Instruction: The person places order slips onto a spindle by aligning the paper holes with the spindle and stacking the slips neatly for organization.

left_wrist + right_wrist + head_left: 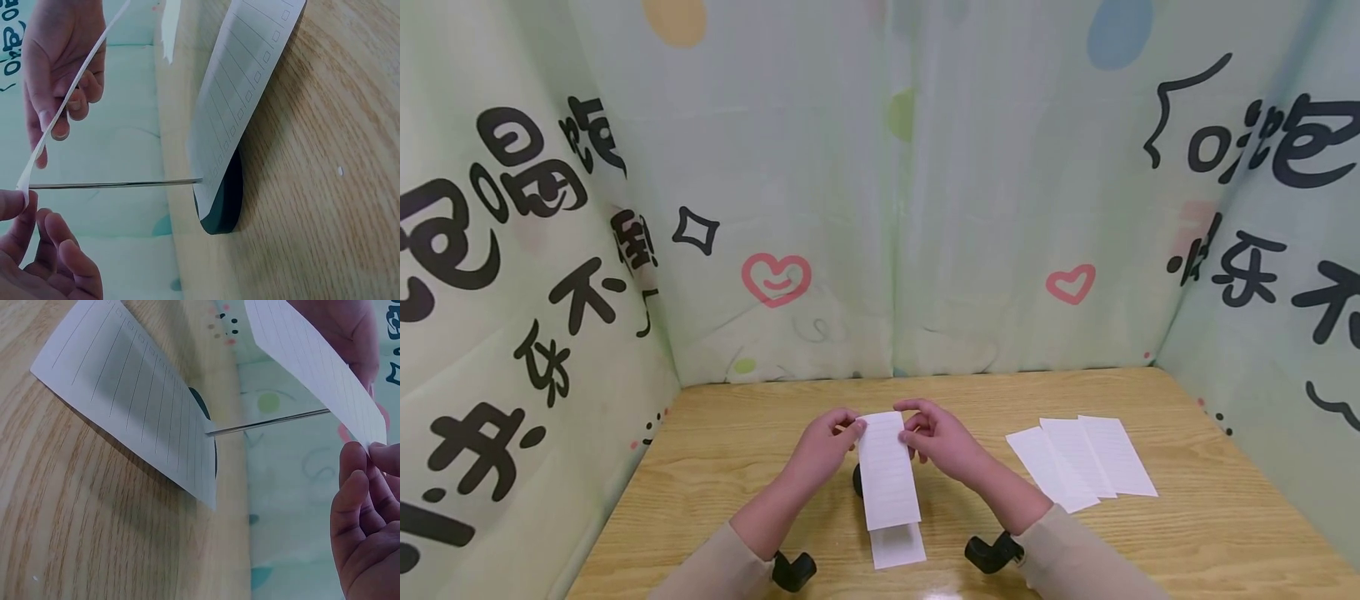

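Head view, left grip [830,442], right grip [942,440], sheet [888,475] between

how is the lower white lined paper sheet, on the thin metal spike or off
On: both wrist views show the spike standing out from the sheet, dark round base behind it.

Thin rod [125,184] and most of black base [857,481] hidden behind the upper slip [889,471] in the head view

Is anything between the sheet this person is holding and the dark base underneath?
Yes: a lower lined sheet, tilted over the dark base, where the thin rod meets it. From there up to the held sheet, nothing visible blocks the rod.
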A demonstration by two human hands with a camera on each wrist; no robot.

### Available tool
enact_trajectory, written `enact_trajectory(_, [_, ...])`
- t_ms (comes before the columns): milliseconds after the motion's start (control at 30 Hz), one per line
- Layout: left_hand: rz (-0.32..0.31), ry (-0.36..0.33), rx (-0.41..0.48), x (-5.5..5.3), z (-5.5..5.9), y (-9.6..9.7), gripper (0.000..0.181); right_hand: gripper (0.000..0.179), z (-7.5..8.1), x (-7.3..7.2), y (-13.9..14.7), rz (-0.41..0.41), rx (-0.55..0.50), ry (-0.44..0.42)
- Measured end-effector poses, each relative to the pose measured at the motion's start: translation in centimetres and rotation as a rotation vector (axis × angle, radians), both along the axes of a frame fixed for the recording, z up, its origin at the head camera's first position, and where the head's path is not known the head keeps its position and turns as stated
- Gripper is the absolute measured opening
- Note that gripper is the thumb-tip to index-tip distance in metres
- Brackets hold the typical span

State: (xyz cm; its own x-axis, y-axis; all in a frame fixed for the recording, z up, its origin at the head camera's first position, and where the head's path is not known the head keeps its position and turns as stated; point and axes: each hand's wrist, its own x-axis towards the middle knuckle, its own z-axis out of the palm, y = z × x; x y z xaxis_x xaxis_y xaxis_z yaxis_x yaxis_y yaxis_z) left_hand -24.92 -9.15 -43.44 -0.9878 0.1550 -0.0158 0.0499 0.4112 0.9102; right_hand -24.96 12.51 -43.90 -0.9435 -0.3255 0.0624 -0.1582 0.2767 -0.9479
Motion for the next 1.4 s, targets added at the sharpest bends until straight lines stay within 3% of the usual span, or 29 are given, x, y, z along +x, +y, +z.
enact_trajectory(400, [-0.014,0.015,-0.045,0.2,0.3,-0.1,0.022,0.038,-0.3,-0.1,0.1,0.008,0.005,0.016])
enact_trajectory(633, [-0.028,-0.027,-0.102,0.3,-0.6,-0.1,0.022,0.037,-0.6,0.1,0.2,0.012,0.051,-0.008])
enact_trajectory(1400, [-0.034,-0.009,-0.052,0.1,-2.0,-0.1,0.02,0.029,-1.0,0.1,0.4,0.023,0.059,-0.036])
